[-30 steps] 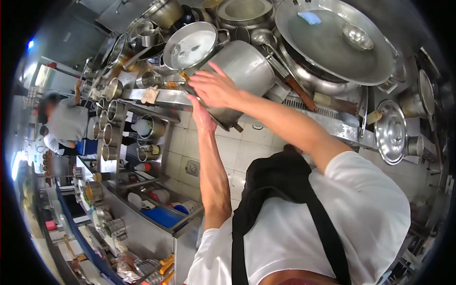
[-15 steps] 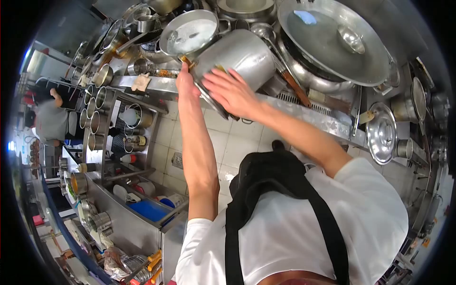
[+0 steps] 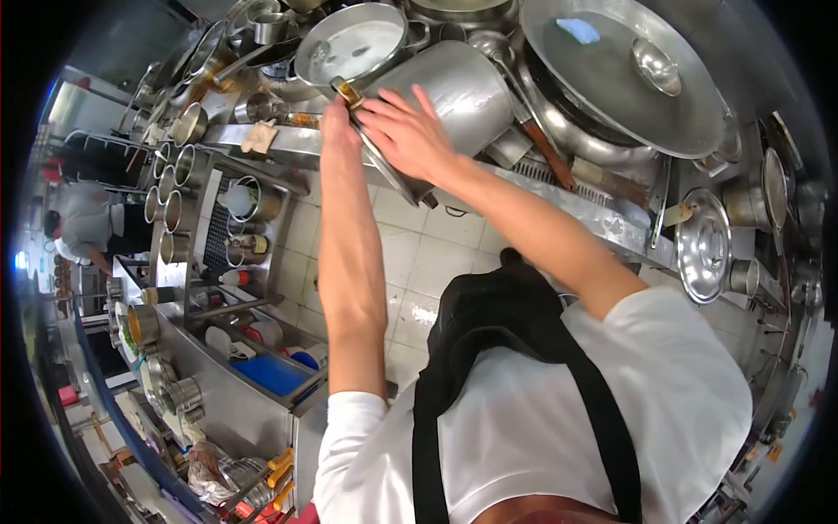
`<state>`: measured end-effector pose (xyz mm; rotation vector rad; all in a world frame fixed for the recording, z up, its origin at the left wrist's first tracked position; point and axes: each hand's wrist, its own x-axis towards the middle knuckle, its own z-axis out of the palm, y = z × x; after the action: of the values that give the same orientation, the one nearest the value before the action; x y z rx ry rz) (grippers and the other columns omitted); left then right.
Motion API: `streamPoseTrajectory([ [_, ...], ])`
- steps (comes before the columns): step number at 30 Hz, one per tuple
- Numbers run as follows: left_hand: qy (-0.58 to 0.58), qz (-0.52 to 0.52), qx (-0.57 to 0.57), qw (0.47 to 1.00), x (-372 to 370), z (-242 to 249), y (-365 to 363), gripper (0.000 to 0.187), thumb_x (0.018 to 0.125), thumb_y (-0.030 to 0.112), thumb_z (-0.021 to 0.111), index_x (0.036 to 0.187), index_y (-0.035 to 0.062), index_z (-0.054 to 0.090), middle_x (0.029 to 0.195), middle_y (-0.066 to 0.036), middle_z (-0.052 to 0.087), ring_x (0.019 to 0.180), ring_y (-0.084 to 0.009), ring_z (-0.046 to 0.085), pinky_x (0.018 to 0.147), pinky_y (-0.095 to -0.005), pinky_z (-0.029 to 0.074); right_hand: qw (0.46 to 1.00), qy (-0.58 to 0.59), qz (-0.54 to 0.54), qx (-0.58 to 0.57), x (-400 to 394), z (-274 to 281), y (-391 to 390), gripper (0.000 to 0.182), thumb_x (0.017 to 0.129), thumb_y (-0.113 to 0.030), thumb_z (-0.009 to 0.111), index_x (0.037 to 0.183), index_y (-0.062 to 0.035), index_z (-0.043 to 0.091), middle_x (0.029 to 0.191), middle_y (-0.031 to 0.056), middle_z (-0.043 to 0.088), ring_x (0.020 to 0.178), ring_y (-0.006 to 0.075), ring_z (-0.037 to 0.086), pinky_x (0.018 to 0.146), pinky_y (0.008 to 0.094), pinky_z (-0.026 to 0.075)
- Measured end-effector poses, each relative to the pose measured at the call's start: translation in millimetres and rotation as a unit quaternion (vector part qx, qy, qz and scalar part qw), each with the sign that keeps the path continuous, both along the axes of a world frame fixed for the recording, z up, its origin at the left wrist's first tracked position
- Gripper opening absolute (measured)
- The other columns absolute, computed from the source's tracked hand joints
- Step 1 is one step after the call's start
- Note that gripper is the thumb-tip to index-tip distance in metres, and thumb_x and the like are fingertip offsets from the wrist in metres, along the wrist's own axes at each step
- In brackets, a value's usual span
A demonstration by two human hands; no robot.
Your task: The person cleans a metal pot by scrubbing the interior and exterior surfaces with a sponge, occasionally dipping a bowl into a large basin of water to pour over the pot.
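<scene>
A large metal stockpot [image 3: 467, 92] lies tilted on its side at the counter's edge, its rim side turned toward me. A brass-coloured fitting [image 3: 348, 91] shows on the near edge of the pot. Closed against the left of that edge is my left hand [image 3: 340, 129]; its fingertips are hidden behind the rim. My right hand [image 3: 407, 138] lies against the pot near the same edge, fingers stretched and thumb apart. Whether anything thin is under its palm cannot be seen. Behind the pot stands a smaller two-handled pot [image 3: 351, 48] with cloudy, foamy liquid.
At the upper right, a wide wok [image 3: 628, 96] holds water, a ladle [image 3: 655, 66] and a blue cloth [image 3: 578, 31]. A round metal lid [image 3: 704, 245] leans at right. On the left stand a rack of metal containers [image 3: 181, 212] and a co-worker [image 3: 83, 214].
My right hand has slid up and left along the pot's edge, closer to the brass-coloured fitting. My left hand has shifted slightly left. The co-worker at far left has changed posture.
</scene>
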<state>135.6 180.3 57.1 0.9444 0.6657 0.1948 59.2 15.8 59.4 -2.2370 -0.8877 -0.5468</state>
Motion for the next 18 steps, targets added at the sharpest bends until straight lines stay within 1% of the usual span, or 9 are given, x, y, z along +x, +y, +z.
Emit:
streamPoseTrajectory([
  [3, 0.014, -0.057, 0.006, 0.998, 19.3, -14.3, 18.9, 0.031, 0.107, 0.018, 0.044, 0.125, -0.0012, 0.062, 0.115, -0.016, 0.069, 0.098, -0.0300, 0.069, 0.086, -0.0449, 0.059, 0.998, 0.004, -0.032, 0.060, 7.2, -1.2, 20.1, 0.034, 0.103, -0.030, 0.057, 0.128, -0.0120, 0.071, 0.139, 0.0054, 0.065, 0.139, 0.0305, 0.051, 0.118, 0.0613, 0.027],
  [5, 0.014, -0.055, -0.052, 0.997, 25.5, -16.8, 24.1, 0.033, 0.107, 0.016, 0.042, 0.126, -0.0037, 0.060, 0.118, -0.018, 0.068, 0.103, -0.0313, 0.069, 0.090, -0.0492, 0.060, 0.998, -0.029, -0.025, 0.052, -15.1, -15.3, -14.2, 0.033, 0.103, -0.030, 0.057, 0.127, -0.0115, 0.071, 0.139, 0.0058, 0.065, 0.138, 0.0304, 0.052, 0.118, 0.0610, 0.028],
  [8, 0.043, -0.043, -0.013, 0.998, 4.2, 14.3, 2.3, 0.032, 0.105, 0.013, 0.044, 0.126, -0.0061, 0.059, 0.119, -0.018, 0.067, 0.106, -0.0321, 0.069, 0.093, -0.0518, 0.060, 0.993, -0.086, -0.076, -0.021, 2.9, -21.9, -79.1, 0.031, 0.101, -0.026, 0.060, 0.126, -0.0108, 0.070, 0.138, 0.0077, 0.065, 0.136, 0.0296, 0.053, 0.116, 0.0601, 0.031],
  [9, -0.028, -0.068, -0.035, 0.997, 40.6, -44.5, 33.2, 0.032, 0.102, 0.009, 0.045, 0.127, -0.0079, 0.057, 0.120, -0.019, 0.066, 0.108, -0.0329, 0.068, 0.094, -0.0527, 0.059, 0.989, -0.036, -0.141, -0.007, 35.0, -18.3, -95.2, 0.030, 0.100, -0.025, 0.062, 0.126, -0.0109, 0.069, 0.137, 0.0090, 0.065, 0.137, 0.0305, 0.053, 0.116, 0.0594, 0.032],
  [11, -0.030, -0.013, 0.009, 0.999, 54.0, -46.8, 29.2, 0.033, 0.101, 0.008, 0.046, 0.129, -0.0072, 0.056, 0.121, -0.019, 0.065, 0.110, -0.0331, 0.067, 0.096, -0.0538, 0.058, 0.978, 0.011, -0.210, 0.008, 59.4, -14.5, -94.3, 0.030, 0.099, -0.023, 0.064, 0.125, -0.0109, 0.068, 0.136, 0.0103, 0.065, 0.137, 0.0314, 0.053, 0.116, 0.0587, 0.033],
  [13, 0.067, -0.019, -0.006, 0.998, 57.9, -48.5, 31.6, 0.037, 0.102, 0.010, 0.044, 0.135, -0.0032, 0.054, 0.129, -0.021, 0.062, 0.120, -0.0338, 0.063, 0.098, -0.0548, 0.055, 0.972, 0.174, -0.109, 0.111, 57.6, -8.9, -53.0, 0.030, 0.097, -0.021, 0.067, 0.125, -0.0104, 0.067, 0.136, 0.0118, 0.064, 0.136, 0.0332, 0.053, 0.115, 0.0571, 0.034],
  [14, 0.007, -0.059, -0.046, 0.997, 42.8, -28.9, 20.3, 0.039, 0.106, 0.015, 0.039, 0.138, 0.0002, 0.054, 0.134, -0.021, 0.061, 0.124, -0.0348, 0.061, 0.100, -0.0559, 0.054, 0.988, 0.004, -0.094, 0.119, 13.3, -5.8, -32.8, 0.028, 0.096, -0.020, 0.067, 0.122, -0.0088, 0.067, 0.135, 0.0124, 0.064, 0.136, 0.0332, 0.053, 0.115, 0.0553, 0.035],
  [16, 0.076, -0.105, 0.046, 0.991, 28.7, -19.4, 34.7, 0.041, 0.108, 0.019, 0.036, 0.139, 0.0010, 0.055, 0.137, -0.019, 0.061, 0.123, -0.0347, 0.063, 0.107, -0.0575, 0.051, 0.991, 0.029, 0.053, 0.119, -32.3, -17.1, -36.0, 0.030, 0.098, -0.019, 0.066, 0.125, -0.0071, 0.066, 0.134, 0.0130, 0.064, 0.136, 0.0335, 0.052, 0.116, 0.0539, 0.035],
  [18, 0.076, -0.077, -0.030, 0.994, 32.3, -22.1, 39.5, 0.041, 0.108, 0.019, 0.037, 0.140, 0.0022, 0.055, 0.141, -0.019, 0.059, 0.123, -0.0340, 0.063, 0.107, -0.0559, 0.050, 0.993, -0.046, -0.026, 0.107, 4.5, -45.9, -75.6, 0.031, 0.098, -0.017, 0.064, 0.127, -0.0060, 0.064, 0.135, 0.0122, 0.064, 0.133, 0.0345, 0.054, 0.112, 0.0539, 0.038],
])
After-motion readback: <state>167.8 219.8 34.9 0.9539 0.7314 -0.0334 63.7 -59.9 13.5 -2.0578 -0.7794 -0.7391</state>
